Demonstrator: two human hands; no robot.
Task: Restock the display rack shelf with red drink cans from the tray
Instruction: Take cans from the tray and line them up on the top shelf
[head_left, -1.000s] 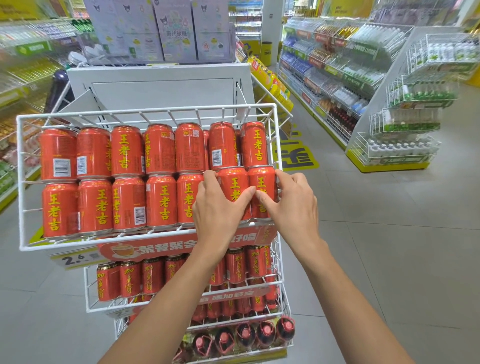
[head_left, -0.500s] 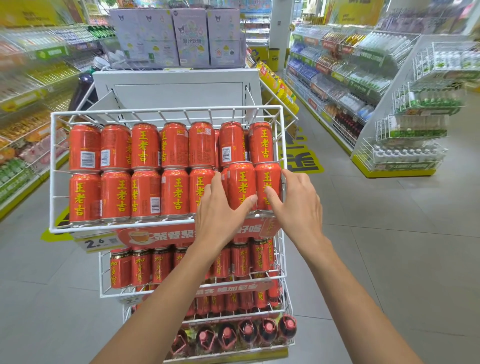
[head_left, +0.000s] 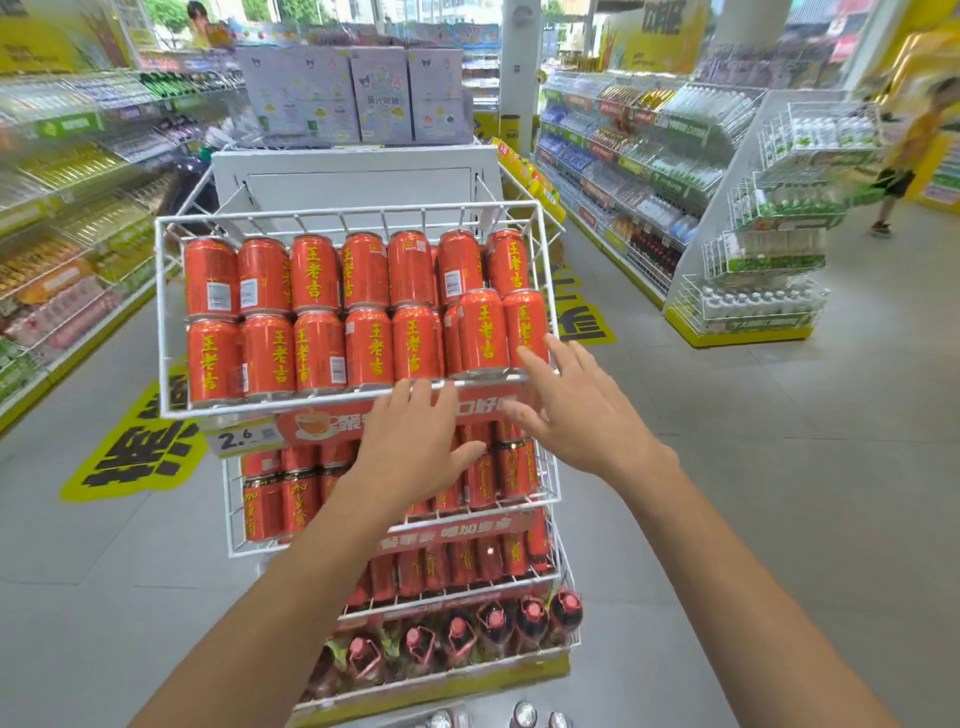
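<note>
Both hands empty, fingers spread apart and straight. left hand (head_left: 415, 447) in front of the red promo strip (head_left: 322, 423), fingertips at the front edge of the top shelf (head_left: 159, 312). right hand (head_left: 576, 410) at the shelf's front right corner, fingertips over the corner can (head_left: 527, 322), can't tell if touching. red cans (head_left: 317, 317) fill the top shelf of the display rack (head_left: 358, 182) in two rows

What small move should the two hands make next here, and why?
Probably lower one hand to the can tops at the picture's bottom edge, to take more stock. The left hand and the right hand are both open and hold nothing, and the front row of red cans on the top shelf looks full.
</note>
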